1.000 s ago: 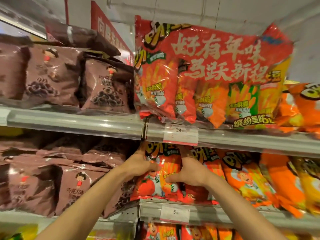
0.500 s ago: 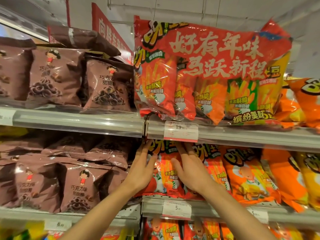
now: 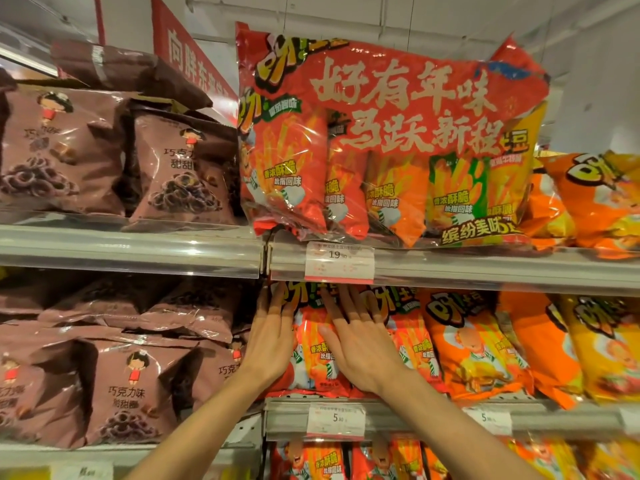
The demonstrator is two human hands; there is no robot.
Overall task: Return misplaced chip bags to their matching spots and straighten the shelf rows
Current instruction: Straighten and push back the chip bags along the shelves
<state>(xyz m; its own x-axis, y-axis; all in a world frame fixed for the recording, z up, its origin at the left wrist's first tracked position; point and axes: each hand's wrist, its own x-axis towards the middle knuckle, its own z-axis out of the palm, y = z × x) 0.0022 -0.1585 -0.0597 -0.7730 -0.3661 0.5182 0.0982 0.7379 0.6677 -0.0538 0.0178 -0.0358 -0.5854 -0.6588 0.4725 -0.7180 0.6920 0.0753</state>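
Observation:
A red chip bag (image 3: 310, 355) stands upright at the left end of the middle shelf's red and orange row. My left hand (image 3: 272, 336) lies flat against its left edge, fingers straight and pointing up. My right hand (image 3: 360, 337) presses flat on its front and right side, fingers spread, overlapping the neighbouring red bag (image 3: 414, 337). Neither hand grips anything. Orange bags (image 3: 474, 344) and yellow bags (image 3: 602, 348) continue the row to the right.
Brown chocolate-ring bags (image 3: 135, 389) fill the middle shelf on the left, and more (image 3: 183, 171) stand on the shelf above. A big red multipack (image 3: 388, 140) sits on the upper shelf over my hands. Price tags (image 3: 339, 263) hang on the shelf rails (image 3: 485, 271).
Both hands let go of the red bag's sides, slid upward and flattened against it. The bag stands more upright and further back in its row.

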